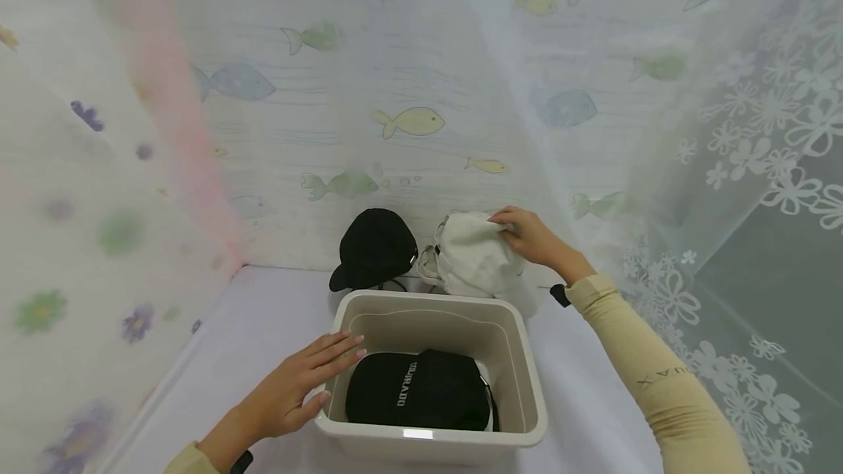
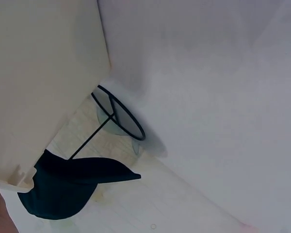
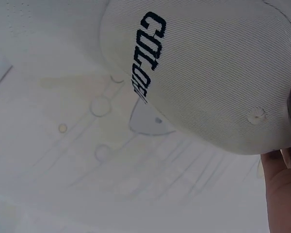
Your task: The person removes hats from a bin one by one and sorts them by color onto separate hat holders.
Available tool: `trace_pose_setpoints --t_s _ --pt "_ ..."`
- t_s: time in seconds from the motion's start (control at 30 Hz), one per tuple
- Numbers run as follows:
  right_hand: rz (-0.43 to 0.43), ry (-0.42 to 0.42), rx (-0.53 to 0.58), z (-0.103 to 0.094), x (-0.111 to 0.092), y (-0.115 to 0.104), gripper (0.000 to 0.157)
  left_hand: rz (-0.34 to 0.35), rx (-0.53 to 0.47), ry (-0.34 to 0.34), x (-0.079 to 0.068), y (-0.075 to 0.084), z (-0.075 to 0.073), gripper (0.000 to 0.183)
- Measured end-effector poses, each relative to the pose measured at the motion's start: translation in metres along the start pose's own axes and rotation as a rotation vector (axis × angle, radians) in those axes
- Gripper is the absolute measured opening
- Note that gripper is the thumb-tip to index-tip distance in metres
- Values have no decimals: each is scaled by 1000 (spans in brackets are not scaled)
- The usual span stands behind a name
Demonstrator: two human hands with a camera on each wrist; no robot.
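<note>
A white cap [image 1: 476, 251] with dark lettering on its front is tilted behind the bin, and my right hand [image 1: 530, 236] pinches the top of it. The right wrist view shows the cap's ribbed crown [image 3: 208, 77] with fingers [image 3: 277, 194] at its edge. My left hand [image 1: 296, 384] rests on the left rim of a beige plastic bin [image 1: 435, 452], fingers straight. Inside the bin lies a black cap [image 1: 454, 393] with white letters across it. Another black cap [image 1: 378, 243] sits upright behind the bin, on a thin black stand [image 2: 121, 111].
The bin stands on a white-covered table [image 1: 257, 313]. Behind rises a pale curtain [image 1: 421, 167] printed with fish, and sheer flowered fabric [image 1: 757, 189] hangs at the right. The black cap's stand rises close behind the bin's back rim.
</note>
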State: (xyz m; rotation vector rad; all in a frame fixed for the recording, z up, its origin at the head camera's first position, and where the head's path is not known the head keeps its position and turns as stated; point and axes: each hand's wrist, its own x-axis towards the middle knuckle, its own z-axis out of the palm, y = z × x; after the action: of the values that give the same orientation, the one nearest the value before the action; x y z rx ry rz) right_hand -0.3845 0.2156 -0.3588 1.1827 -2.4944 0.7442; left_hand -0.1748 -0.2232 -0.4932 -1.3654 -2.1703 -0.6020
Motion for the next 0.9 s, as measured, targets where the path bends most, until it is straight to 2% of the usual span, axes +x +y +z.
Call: trace_pose_setpoints --t_s 0.3,0.4,0.5,0.6,0.73,0.8,0.9 --pt "13 22 62 -4 -4 -2 33 3 -35 -2 2 -2 -8 55" --pt "34 38 88 -9 -7 -5 34 -31 -47 -19 3 -3 -15 60" --pt "93 90 154 -17 -11 -9 33 -113 -42 -52 10 -5 -26 63" --pt "183 187 288 -29 -19 -14 32 -180 -51 -68 29 -12 -39 58" --pt "261 336 517 -41 -33 -19 34 -214 -138 -44 69 -28 -60 41" --pt "278 397 618 -42 -43 -19 37 -242 -199 -8 91 -37 -68 32" --pt "325 473 772 -35 -61 -15 40 -299 -290 90 122 -48 -71 23"
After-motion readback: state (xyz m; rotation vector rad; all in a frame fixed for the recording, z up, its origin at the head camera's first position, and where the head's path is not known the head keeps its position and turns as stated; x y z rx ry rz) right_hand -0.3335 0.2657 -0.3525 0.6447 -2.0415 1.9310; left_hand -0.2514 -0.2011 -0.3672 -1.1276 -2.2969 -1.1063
